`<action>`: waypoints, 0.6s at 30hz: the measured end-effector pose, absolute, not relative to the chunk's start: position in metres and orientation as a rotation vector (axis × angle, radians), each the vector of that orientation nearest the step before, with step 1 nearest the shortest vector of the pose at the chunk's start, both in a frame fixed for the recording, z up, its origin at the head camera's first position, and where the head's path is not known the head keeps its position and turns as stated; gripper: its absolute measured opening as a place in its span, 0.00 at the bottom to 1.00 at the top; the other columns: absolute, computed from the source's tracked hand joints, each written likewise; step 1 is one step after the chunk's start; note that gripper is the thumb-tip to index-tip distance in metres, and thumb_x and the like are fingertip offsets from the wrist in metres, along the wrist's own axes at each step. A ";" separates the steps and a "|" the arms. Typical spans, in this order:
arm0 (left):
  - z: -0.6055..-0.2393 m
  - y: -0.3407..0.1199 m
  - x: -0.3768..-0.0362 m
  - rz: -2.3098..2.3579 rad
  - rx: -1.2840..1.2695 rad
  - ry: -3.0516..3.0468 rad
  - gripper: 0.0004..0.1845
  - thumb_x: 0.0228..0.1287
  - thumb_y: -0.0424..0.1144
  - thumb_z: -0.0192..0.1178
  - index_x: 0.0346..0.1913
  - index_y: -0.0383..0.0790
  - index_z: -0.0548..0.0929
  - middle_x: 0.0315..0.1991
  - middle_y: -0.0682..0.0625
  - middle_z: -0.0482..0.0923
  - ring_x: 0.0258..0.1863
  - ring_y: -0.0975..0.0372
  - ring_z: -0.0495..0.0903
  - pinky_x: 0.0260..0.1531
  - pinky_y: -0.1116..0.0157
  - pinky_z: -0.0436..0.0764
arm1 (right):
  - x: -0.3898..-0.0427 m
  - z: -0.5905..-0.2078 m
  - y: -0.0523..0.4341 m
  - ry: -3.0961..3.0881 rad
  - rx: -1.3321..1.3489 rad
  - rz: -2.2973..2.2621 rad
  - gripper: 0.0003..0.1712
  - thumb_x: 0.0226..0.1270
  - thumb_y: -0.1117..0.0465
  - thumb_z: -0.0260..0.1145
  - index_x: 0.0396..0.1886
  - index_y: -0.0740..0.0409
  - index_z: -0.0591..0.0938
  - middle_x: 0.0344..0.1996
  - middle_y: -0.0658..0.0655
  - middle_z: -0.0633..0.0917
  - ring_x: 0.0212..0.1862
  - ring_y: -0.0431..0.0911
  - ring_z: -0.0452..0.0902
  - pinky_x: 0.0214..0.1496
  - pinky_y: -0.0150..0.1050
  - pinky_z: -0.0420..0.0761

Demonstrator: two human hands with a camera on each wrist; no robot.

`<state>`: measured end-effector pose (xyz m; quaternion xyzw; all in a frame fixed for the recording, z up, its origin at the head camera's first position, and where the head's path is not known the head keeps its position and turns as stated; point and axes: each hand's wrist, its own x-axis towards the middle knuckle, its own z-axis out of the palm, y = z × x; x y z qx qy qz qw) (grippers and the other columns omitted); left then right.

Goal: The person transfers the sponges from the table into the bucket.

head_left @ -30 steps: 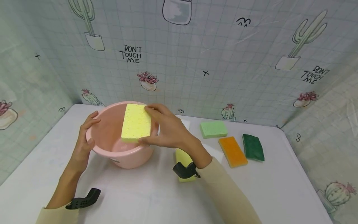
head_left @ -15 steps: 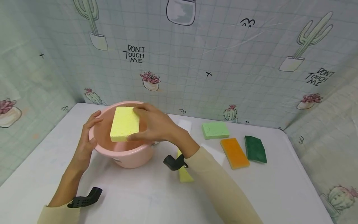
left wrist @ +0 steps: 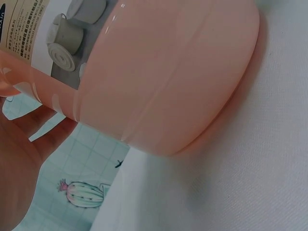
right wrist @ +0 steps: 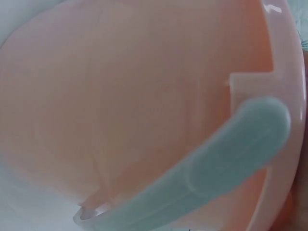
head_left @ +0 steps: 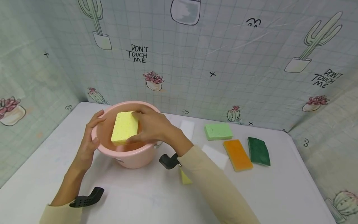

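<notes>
My right hand holds a yellow sponge by its right side, thumb at the near edge and fingers at the far edge. The sponge is tilted inside the mouth of a pink bucket. With my left hand I grip the bucket's left rim. The left wrist view shows that hand beside the bucket wall and its printed label. A pale grey-green handle hangs against the bucket in the right wrist view. The sponge and right fingers are hidden there.
To the right on the white table lie a light green sponge, an orange sponge and a dark green scouring pad. White pieces lie nearby. Under my right forearm another yellow piece is mostly hidden.
My right hand has carried the yellow sponge leftward and lower into the bucket's mouth. The left hand keeps its hold on the rim. The whole view has shifted slightly.
</notes>
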<state>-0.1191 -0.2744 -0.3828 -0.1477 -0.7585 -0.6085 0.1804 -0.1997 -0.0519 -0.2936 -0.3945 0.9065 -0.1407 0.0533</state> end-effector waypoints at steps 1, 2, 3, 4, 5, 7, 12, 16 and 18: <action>-0.383 -0.275 -0.119 -1.720 -0.422 -2.138 0.30 0.64 0.44 0.48 0.69 0.42 0.61 0.75 0.53 0.45 0.73 0.57 0.40 0.63 0.36 0.35 | -0.200 -0.293 -0.053 2.759 -1.206 -0.415 0.49 0.44 0.27 0.68 0.63 0.48 0.73 0.68 0.46 0.62 0.67 0.37 0.57 0.59 0.35 0.70; -0.383 -0.275 -0.119 -1.723 -0.427 -2.136 0.30 0.64 0.43 0.47 0.70 0.42 0.61 0.75 0.52 0.45 0.73 0.57 0.40 0.63 0.36 0.34 | -0.200 -0.293 -0.054 2.763 -1.216 -0.404 0.47 0.45 0.27 0.67 0.62 0.48 0.74 0.68 0.47 0.63 0.67 0.38 0.57 0.59 0.35 0.70; -0.383 -0.275 -0.119 -1.722 -0.425 -2.139 0.30 0.64 0.43 0.47 0.70 0.43 0.61 0.75 0.52 0.45 0.73 0.57 0.40 0.64 0.37 0.35 | -0.200 -0.293 -0.055 2.767 -1.221 -0.396 0.47 0.45 0.27 0.67 0.61 0.48 0.74 0.68 0.47 0.63 0.67 0.38 0.57 0.58 0.35 0.70; -0.383 -0.274 -0.119 -1.727 -0.421 -2.138 0.30 0.64 0.43 0.47 0.70 0.43 0.61 0.75 0.52 0.45 0.73 0.57 0.40 0.64 0.37 0.35 | -0.200 -0.293 -0.056 2.770 -1.230 -0.391 0.45 0.45 0.27 0.67 0.59 0.48 0.75 0.67 0.48 0.64 0.66 0.38 0.58 0.58 0.34 0.70; -0.383 -0.274 -0.119 -1.730 -0.415 -2.137 0.30 0.64 0.44 0.48 0.70 0.43 0.61 0.75 0.53 0.45 0.73 0.57 0.40 0.64 0.38 0.35 | -0.201 -0.293 -0.057 2.773 -1.238 -0.385 0.45 0.45 0.28 0.67 0.58 0.48 0.75 0.67 0.48 0.65 0.66 0.39 0.58 0.59 0.34 0.69; -0.383 -0.273 -0.118 -1.737 -0.401 -2.140 0.30 0.64 0.44 0.48 0.70 0.43 0.61 0.75 0.53 0.45 0.73 0.57 0.41 0.64 0.38 0.37 | -0.201 -0.294 -0.058 2.782 -1.243 -0.366 0.44 0.45 0.27 0.67 0.58 0.48 0.75 0.67 0.48 0.66 0.66 0.39 0.59 0.60 0.33 0.68; -0.382 -0.272 -0.117 -1.731 -0.372 -2.150 0.30 0.64 0.45 0.48 0.69 0.44 0.62 0.75 0.55 0.45 0.73 0.57 0.41 0.63 0.35 0.39 | -0.204 -0.295 -0.061 2.802 -1.250 -0.330 0.46 0.45 0.27 0.67 0.60 0.48 0.74 0.66 0.48 0.66 0.67 0.39 0.58 0.64 0.32 0.63; -0.381 -0.272 -0.117 -1.727 -0.379 -2.144 0.30 0.64 0.44 0.48 0.69 0.43 0.62 0.75 0.54 0.45 0.73 0.57 0.41 0.63 0.36 0.38 | -0.205 -0.296 -0.063 2.813 -1.241 -0.292 0.49 0.46 0.26 0.65 0.65 0.47 0.72 0.68 0.48 0.65 0.69 0.41 0.56 0.67 0.34 0.59; -0.380 -0.271 -0.118 -1.732 -0.380 -2.138 0.30 0.64 0.44 0.48 0.69 0.43 0.62 0.75 0.54 0.45 0.73 0.57 0.41 0.63 0.36 0.37 | -0.205 -0.295 -0.063 2.815 -1.226 -0.258 0.52 0.46 0.25 0.64 0.67 0.47 0.69 0.69 0.49 0.63 0.70 0.43 0.54 0.69 0.36 0.57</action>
